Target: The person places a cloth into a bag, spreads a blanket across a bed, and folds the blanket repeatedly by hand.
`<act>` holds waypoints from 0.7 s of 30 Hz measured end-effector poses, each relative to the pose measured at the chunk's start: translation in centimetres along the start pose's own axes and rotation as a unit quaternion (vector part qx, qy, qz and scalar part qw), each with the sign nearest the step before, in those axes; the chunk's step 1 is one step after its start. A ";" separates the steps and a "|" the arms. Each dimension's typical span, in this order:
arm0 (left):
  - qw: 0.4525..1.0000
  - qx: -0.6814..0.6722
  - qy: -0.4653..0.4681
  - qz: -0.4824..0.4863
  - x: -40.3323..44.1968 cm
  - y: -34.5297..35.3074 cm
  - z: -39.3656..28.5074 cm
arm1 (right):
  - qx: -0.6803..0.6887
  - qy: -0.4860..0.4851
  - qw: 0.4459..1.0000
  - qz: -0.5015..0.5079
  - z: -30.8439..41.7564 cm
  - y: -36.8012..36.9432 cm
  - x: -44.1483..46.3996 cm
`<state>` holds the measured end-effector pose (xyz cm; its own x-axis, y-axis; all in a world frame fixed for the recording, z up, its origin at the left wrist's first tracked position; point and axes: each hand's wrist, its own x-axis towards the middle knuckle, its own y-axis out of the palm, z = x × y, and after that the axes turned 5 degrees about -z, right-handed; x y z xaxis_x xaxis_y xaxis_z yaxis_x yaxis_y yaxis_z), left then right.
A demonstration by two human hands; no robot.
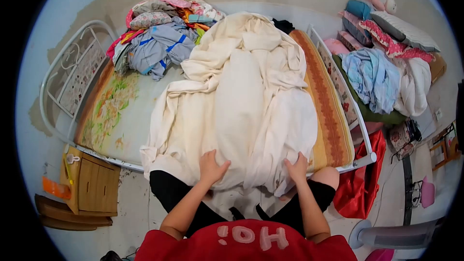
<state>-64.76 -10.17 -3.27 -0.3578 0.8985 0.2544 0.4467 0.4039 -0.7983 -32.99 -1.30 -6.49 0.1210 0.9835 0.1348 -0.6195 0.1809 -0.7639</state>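
A large cream-white cloth [238, 96], like a sheet or quilt cover, is spread in loose folds over the middle of the bed and hangs over its near edge. My left hand [211, 168] rests on the cloth's near part, its thumb held out from the fingers. To the right, my right hand [296, 168] lies on the same cloth near its lower right side, thumb also apart. Neither hand shows cloth gripped between its fingers. The far end of the cloth is bunched up against the wall side.
A heap of clothes and bedding [162, 38] sits at the bed's back left. The patterned mattress [113, 111] shows at both sides, between white metal bed ends [44, 84]. More bedding [372, 79] is piled at right. A wooden cabinet [96, 186], red bag [361, 183] and fan [398, 236] stand near.
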 end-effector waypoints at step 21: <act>0.953 -0.153 0.010 -0.262 24.9 -15.4 5.5 | 0.573 -0.100 0.781 -0.228 7.8 -24.0 16.2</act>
<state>-85.04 5.04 12.35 -0.5831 0.5616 0.5870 0.4305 0.8264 -0.3629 -22.22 10.39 18.96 0.4798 0.7751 0.4110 -0.8480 0.2893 0.4441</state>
